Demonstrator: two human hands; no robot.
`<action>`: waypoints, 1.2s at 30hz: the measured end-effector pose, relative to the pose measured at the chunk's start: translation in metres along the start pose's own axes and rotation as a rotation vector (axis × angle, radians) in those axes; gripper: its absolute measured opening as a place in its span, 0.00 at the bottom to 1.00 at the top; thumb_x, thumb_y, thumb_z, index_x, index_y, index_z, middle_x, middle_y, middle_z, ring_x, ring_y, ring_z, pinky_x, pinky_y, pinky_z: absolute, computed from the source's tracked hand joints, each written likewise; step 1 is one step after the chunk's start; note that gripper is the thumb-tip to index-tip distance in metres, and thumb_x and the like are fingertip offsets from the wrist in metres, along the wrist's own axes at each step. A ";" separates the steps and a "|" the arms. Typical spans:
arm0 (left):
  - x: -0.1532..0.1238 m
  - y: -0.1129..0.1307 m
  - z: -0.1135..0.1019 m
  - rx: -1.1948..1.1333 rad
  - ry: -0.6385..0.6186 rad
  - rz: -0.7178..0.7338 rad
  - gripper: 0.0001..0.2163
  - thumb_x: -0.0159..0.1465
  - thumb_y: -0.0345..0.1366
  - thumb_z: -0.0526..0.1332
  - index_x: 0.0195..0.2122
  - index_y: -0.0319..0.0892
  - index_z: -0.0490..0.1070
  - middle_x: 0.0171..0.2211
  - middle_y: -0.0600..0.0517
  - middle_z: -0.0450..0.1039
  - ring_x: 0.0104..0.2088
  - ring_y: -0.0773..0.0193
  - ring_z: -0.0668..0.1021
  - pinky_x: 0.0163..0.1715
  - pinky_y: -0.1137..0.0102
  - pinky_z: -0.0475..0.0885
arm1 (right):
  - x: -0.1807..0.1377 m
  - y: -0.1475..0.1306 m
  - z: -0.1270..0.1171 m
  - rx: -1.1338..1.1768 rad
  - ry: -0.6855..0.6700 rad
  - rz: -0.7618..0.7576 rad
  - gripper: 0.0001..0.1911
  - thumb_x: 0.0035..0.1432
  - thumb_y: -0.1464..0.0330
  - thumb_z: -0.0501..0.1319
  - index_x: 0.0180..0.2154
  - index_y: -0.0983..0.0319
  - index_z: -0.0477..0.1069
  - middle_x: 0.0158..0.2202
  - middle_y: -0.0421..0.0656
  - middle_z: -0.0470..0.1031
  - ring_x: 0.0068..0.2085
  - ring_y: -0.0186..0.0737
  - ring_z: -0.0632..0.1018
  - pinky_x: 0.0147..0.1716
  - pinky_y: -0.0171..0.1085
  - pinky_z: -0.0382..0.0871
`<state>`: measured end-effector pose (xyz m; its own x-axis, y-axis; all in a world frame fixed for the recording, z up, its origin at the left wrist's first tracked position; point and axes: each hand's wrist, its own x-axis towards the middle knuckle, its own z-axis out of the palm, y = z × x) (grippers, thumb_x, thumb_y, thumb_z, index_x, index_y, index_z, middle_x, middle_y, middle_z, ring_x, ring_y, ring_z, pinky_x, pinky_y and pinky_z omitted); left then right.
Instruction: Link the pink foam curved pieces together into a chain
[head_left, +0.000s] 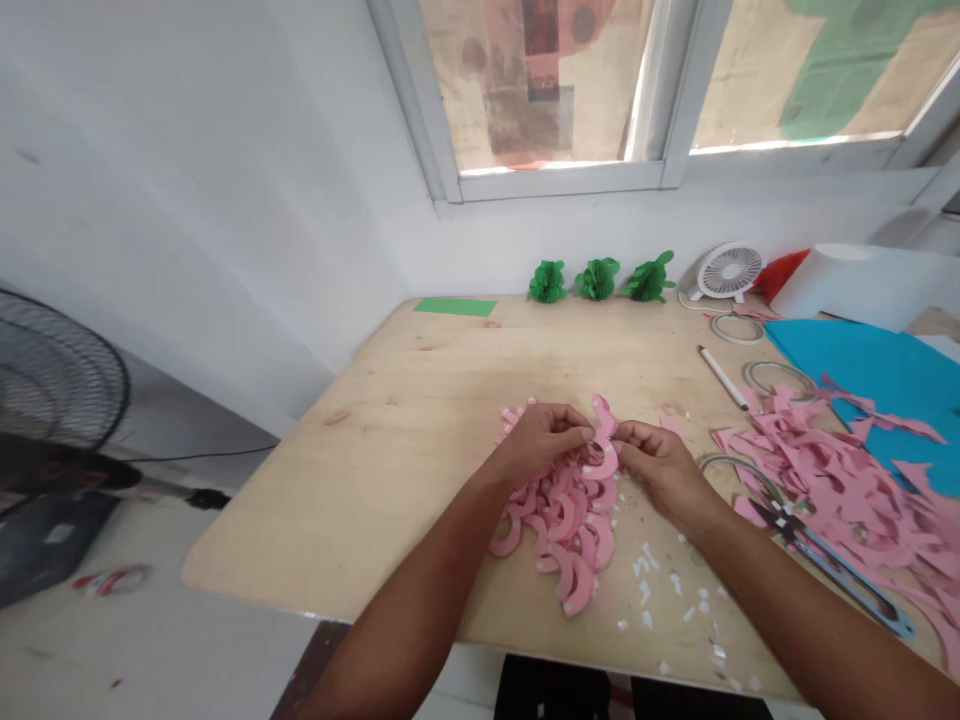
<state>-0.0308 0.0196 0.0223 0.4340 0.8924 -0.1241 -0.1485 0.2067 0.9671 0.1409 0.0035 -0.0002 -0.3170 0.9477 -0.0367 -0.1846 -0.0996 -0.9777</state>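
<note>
White wall (495, 245) and a window frame (559, 182) stood behind a pale wooden surface (352, 480). Near its front edge, the left hand (551, 437) pinched a curved pink strip (606, 462) between thumb and fingers; the right hand (660, 468) had its fingertips at the strip's three o'clock side, though whether they gripped could not be told. Beneath, toward six and seven o'clock, lay a heap of pink curved pieces (574, 520); white bits (645, 562) were scattered at five. Pink scraps (825, 470) spread at three o'clock, overlapping a blue sheet (862, 365) at two. Green paper clusters (547, 282) stood at twelve, a green strip (454, 306) at eleven, and a small white fan (729, 270) at one.
</note>
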 end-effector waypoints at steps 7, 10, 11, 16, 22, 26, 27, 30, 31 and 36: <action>0.002 -0.001 -0.001 -0.048 -0.010 -0.034 0.12 0.48 0.39 0.67 0.25 0.35 0.69 0.18 0.53 0.71 0.20 0.70 0.72 0.28 0.71 0.69 | 0.001 0.002 -0.001 -0.021 0.001 -0.006 0.13 0.46 0.60 0.65 0.31 0.63 0.74 0.23 0.40 0.71 0.24 0.33 0.69 0.26 0.33 0.62; 0.001 0.000 -0.001 -0.069 -0.005 -0.039 0.11 0.48 0.38 0.67 0.25 0.35 0.69 0.19 0.52 0.72 0.20 0.71 0.72 0.27 0.72 0.68 | 0.001 0.004 -0.002 -0.027 0.002 -0.001 0.14 0.47 0.60 0.64 0.33 0.63 0.74 0.24 0.40 0.71 0.25 0.34 0.69 0.27 0.33 0.62; 0.001 0.001 0.000 -0.071 -0.005 -0.040 0.11 0.48 0.38 0.67 0.25 0.35 0.69 0.19 0.52 0.72 0.20 0.70 0.72 0.26 0.73 0.68 | 0.001 0.004 -0.003 -0.027 -0.002 -0.001 0.14 0.47 0.60 0.64 0.33 0.63 0.74 0.23 0.40 0.71 0.25 0.34 0.69 0.27 0.34 0.61; -0.001 0.002 0.000 -0.072 -0.009 -0.027 0.09 0.49 0.36 0.66 0.25 0.35 0.70 0.19 0.51 0.73 0.20 0.70 0.73 0.24 0.75 0.66 | 0.000 0.005 -0.003 0.002 -0.021 0.000 0.13 0.48 0.61 0.64 0.34 0.63 0.74 0.25 0.40 0.71 0.26 0.33 0.68 0.29 0.34 0.62; 0.000 0.002 -0.001 -0.053 -0.023 -0.014 0.08 0.52 0.35 0.64 0.26 0.34 0.70 0.20 0.50 0.74 0.21 0.70 0.74 0.24 0.75 0.66 | 0.000 0.005 -0.003 0.016 -0.018 0.003 0.11 0.48 0.62 0.64 0.32 0.63 0.74 0.24 0.39 0.70 0.25 0.32 0.68 0.30 0.34 0.62; 0.000 0.002 -0.001 -0.031 -0.011 -0.012 0.07 0.52 0.34 0.64 0.26 0.35 0.70 0.20 0.50 0.74 0.21 0.70 0.74 0.24 0.75 0.66 | 0.000 0.005 -0.003 0.018 -0.023 0.010 0.12 0.48 0.62 0.64 0.33 0.63 0.74 0.25 0.39 0.71 0.25 0.32 0.68 0.29 0.34 0.62; 0.000 0.002 -0.001 -0.023 -0.008 -0.012 0.07 0.52 0.34 0.64 0.25 0.35 0.70 0.20 0.51 0.74 0.21 0.70 0.74 0.24 0.75 0.66 | 0.000 0.005 -0.003 0.017 -0.024 0.012 0.12 0.48 0.62 0.64 0.33 0.63 0.74 0.25 0.40 0.71 0.26 0.33 0.68 0.29 0.34 0.62; 0.000 0.003 -0.001 0.005 0.001 -0.012 0.07 0.51 0.34 0.64 0.25 0.35 0.70 0.19 0.51 0.73 0.20 0.70 0.73 0.23 0.75 0.65 | 0.000 0.005 -0.004 0.018 -0.027 0.014 0.13 0.48 0.62 0.64 0.35 0.63 0.74 0.26 0.40 0.72 0.27 0.33 0.69 0.28 0.33 0.61; 0.001 0.003 -0.001 0.014 0.005 -0.012 0.07 0.52 0.34 0.64 0.24 0.34 0.70 0.19 0.51 0.73 0.20 0.70 0.73 0.23 0.76 0.65 | 0.001 0.005 -0.004 0.019 -0.024 0.013 0.13 0.48 0.62 0.64 0.35 0.63 0.74 0.25 0.40 0.72 0.27 0.33 0.69 0.27 0.33 0.60; 0.001 0.002 -0.001 0.024 0.014 -0.019 0.07 0.52 0.35 0.64 0.24 0.34 0.71 0.19 0.50 0.73 0.19 0.71 0.72 0.21 0.76 0.64 | 0.000 0.006 -0.004 0.027 -0.019 0.013 0.11 0.49 0.64 0.64 0.35 0.62 0.74 0.25 0.40 0.71 0.26 0.32 0.68 0.26 0.32 0.59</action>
<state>-0.0315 0.0213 0.0242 0.4236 0.8941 -0.1453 -0.1186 0.2138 0.9697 0.1432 0.0044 -0.0068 -0.3368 0.9405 -0.0448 -0.2056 -0.1199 -0.9713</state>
